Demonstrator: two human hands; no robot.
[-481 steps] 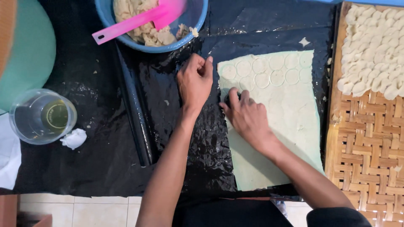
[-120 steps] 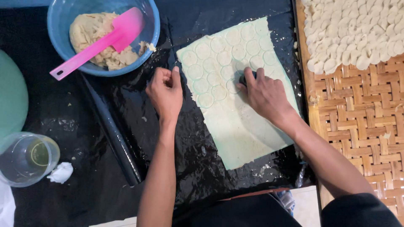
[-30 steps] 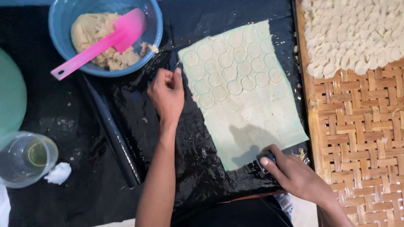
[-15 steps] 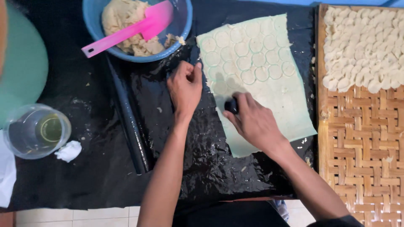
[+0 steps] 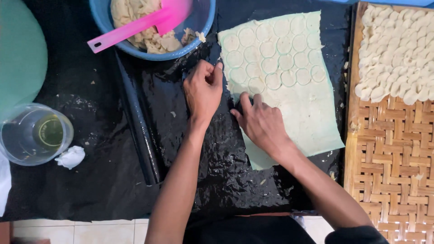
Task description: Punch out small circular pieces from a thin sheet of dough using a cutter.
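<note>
While the dough sheet [image 5: 289, 90] is spread on the black plastic sheet [image 5: 90, 180], its left edge is steadied by the loosely curled left hand [image 5: 203, 92]. The right hand [image 5: 262, 124] is pressed on it; any cutter is hidden. Tearing is risked if the thin sheet sticks or drags.

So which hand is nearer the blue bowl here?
Left. The left hand rests on the black sheet at the dough sheet's left edge, just below the blue bowl. The right hand lies lower and farther right, on the dough.
</note>
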